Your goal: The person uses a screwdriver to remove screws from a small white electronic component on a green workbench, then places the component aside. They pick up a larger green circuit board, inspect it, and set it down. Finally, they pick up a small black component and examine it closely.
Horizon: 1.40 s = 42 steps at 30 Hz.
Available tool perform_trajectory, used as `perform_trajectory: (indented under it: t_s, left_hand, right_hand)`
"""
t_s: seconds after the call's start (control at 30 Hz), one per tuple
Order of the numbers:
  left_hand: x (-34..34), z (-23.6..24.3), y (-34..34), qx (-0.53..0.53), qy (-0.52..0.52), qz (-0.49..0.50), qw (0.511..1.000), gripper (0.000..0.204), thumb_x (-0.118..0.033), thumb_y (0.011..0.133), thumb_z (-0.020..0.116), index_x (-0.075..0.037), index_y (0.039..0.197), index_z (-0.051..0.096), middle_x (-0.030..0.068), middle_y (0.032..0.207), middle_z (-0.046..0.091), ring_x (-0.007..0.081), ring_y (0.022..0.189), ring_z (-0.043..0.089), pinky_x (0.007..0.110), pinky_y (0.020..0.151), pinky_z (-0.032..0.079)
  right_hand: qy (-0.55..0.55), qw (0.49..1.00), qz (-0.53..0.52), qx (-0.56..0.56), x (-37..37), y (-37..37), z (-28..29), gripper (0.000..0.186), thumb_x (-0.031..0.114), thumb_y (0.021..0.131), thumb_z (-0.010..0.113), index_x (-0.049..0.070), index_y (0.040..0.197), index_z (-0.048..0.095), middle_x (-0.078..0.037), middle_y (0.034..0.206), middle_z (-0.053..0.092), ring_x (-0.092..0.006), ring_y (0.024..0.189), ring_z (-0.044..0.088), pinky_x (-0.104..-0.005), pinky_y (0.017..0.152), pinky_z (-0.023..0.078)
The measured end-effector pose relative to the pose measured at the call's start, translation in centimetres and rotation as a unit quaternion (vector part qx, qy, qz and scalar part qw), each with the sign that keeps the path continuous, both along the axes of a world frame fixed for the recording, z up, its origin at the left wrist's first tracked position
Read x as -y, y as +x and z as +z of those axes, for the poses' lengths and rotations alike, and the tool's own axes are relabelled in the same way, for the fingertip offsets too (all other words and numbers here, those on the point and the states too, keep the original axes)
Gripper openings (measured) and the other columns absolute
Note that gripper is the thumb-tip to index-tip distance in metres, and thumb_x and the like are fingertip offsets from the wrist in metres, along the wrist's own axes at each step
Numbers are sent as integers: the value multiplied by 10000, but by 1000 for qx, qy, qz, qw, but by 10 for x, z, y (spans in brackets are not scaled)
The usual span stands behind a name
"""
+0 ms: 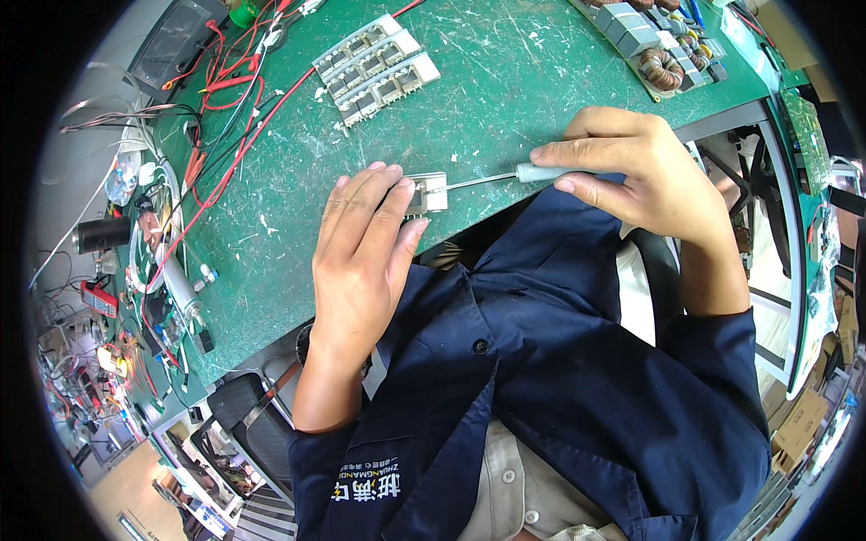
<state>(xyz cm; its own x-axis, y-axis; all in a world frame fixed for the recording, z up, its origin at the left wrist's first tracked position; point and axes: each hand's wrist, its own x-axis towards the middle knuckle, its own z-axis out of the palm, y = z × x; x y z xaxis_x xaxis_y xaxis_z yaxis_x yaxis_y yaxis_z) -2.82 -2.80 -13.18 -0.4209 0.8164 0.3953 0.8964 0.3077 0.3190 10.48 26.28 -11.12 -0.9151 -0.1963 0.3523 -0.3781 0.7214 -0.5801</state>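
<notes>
Desk [487, 86]: green, scuffed, white-flecked. Right grip [618, 167] closed round a screwdriver [534, 172]: smooth pale handle, slim straight metal shaft, tip at the module [437, 194]. Module, under left grip [363, 221]: cream, rectangular, dark recesses, partly covered. Left grip holds it, thumb at near edge. Similar slotted blocks [374, 70] lie beyond left grip.

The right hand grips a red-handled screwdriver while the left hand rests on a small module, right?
Not quite: in the head view, the screwdriver handle is pale grey, not red. The right hand grips it, and the left hand rests on the module.
</notes>
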Motion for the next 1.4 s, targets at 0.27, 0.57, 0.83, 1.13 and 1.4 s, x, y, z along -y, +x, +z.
perform_trajectory:
  t_s: [0.27,0.57,0.83,1.13,1.4]
  left_hand:
    - [0,0,-1,-21,-10,-2,1000,387,-25,830,774,0,1211,711,178,1274,687,363,1239,644,513,1116,459]
    - [-6,-3,1,-38,-15,-3,999,381,-47,834,766,24,1204,707,181,1272,685,381,1250,628,547,1117,441]
    - [-8,-5,2,-52,-17,-4,998,373,-41,847,760,24,1210,703,188,1268,689,383,1245,635,549,1111,447]
    - [-14,-4,7,-53,-10,4,999,367,-41,855,768,10,1214,708,177,1269,694,364,1252,638,539,1114,448]
    - [-14,-6,6,-56,-11,8,998,364,-46,858,769,5,1214,713,171,1269,697,357,1256,638,538,1119,444]
  right_hand:
    - [-19,1000,5,5,6,-1,-8,296,59,851,760,41,1146,753,-121,875,654,-311,773,659,-386,684,532]
    - [-65,998,-4,-4,8,9,-23,320,19,847,775,32,1166,755,-118,887,679,-282,746,671,-359,653,534]
    - [-52,999,-10,-11,8,12,-20,291,52,871,751,37,1162,747,-125,868,661,-312,751,668,-383,665,541]
    - [-29,999,-15,-28,5,19,-16,262,69,864,751,64,1126,757,-103,840,643,-316,719,667,-394,636,543]
    - [-38,999,-12,-27,4,16,-22,269,76,870,750,70,1138,759,-102,847,645,-308,725,676,-392,645,551]
